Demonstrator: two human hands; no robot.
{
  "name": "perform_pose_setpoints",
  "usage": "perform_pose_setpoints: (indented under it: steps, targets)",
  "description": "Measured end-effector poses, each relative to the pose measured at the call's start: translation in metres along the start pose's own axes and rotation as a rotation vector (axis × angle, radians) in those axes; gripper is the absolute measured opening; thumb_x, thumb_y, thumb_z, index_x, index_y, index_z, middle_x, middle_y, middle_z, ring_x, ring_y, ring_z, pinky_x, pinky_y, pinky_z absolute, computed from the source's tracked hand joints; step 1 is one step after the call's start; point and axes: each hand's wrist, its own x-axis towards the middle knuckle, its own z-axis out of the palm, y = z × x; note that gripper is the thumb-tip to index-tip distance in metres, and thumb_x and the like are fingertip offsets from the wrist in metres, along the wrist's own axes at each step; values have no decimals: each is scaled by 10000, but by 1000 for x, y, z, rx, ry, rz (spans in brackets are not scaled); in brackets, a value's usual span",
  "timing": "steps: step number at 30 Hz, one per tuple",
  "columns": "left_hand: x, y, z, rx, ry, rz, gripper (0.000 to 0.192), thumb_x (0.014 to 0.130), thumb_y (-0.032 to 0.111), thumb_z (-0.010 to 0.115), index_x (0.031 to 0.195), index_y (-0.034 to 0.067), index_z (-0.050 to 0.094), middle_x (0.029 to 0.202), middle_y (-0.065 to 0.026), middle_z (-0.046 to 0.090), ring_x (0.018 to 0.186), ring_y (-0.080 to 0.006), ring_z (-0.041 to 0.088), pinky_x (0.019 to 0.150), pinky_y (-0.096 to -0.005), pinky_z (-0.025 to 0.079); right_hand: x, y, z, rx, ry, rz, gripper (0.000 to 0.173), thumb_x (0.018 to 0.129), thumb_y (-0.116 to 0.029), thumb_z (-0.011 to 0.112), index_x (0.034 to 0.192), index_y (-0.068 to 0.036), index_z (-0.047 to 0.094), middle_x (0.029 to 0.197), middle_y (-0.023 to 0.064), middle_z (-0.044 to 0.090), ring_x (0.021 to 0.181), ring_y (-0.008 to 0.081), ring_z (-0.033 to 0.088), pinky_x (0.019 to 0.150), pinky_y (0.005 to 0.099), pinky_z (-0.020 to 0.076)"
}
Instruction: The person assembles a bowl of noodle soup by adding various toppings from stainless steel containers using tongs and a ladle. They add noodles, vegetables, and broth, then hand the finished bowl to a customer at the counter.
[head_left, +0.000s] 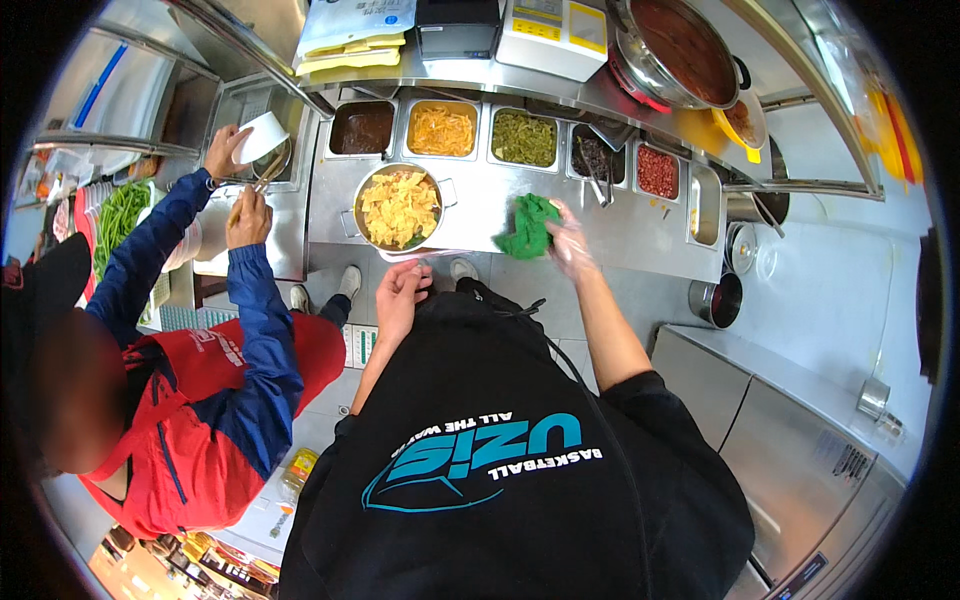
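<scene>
In my right hand (568, 238), which wears a clear plastic glove, is a bunched green cloth (528, 226) over the steel counter. My left hand (400, 294) hangs at the counter's front edge, fingers curled; whether it holds anything is unclear. Just beyond it stands a two-handled metal pot (358, 196) heaped with yellow, sheet-like food pieces (399, 206). Behind the pot, steel pans are set into the counter, with dark sauce (361, 128), yellow shreds (441, 130), chopped green vegetables (523, 139), a dark food with tongs (598, 156) and diced red food (658, 171).
At the left, a co-worker in a red apron (217, 352) holds a white bowl (260, 138) and chopsticks over a sink-like station. A large pot of red broth (679, 49) stands on the upper shelf (450, 73). A metal pot (715, 300) is at the right.
</scene>
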Motion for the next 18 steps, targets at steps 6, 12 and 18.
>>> perform_pose_setpoints:
  steps: [6, 12, 18]
  targets:
    - [14, 12, -34, 19, 49, -32, 298, 1048, 226, 608, 1288, 51, 586, 1136, -70, 739, 970, -123, 691, 806, -270, 537, 47, 72, 4, -1033, 413, -577, 576, 824, -78, 681, 1376, -100, 515, 1528, 209, 430, 1409, 394, 410, 1153, 516, 382]
    - [28, 17, -68, 28, 212, 10, 335, 1036, 227, 617, 1319, 59, 553, 1134, -56, 727, 943, -131, 678, 793, -297, 535, 26, 59, 28, -1598, 209, -223, 1130, 611, -391, 961, 1544, -177, 361, 1642, 197, 219, 1439, 543, 272, 1156, 637, 363]
    - [49, 22, -83, 29, 289, 1, 370, 1026, 198, 613, 1353, 41, 535, 1147, -61, 695, 939, -137, 672, 774, -299, 537, 23, 68, 3, -1482, -2, -267, 759, 782, -228, 851, 1460, -178, 514, 1513, 236, 419, 1353, 468, 445, 1123, 527, 425]
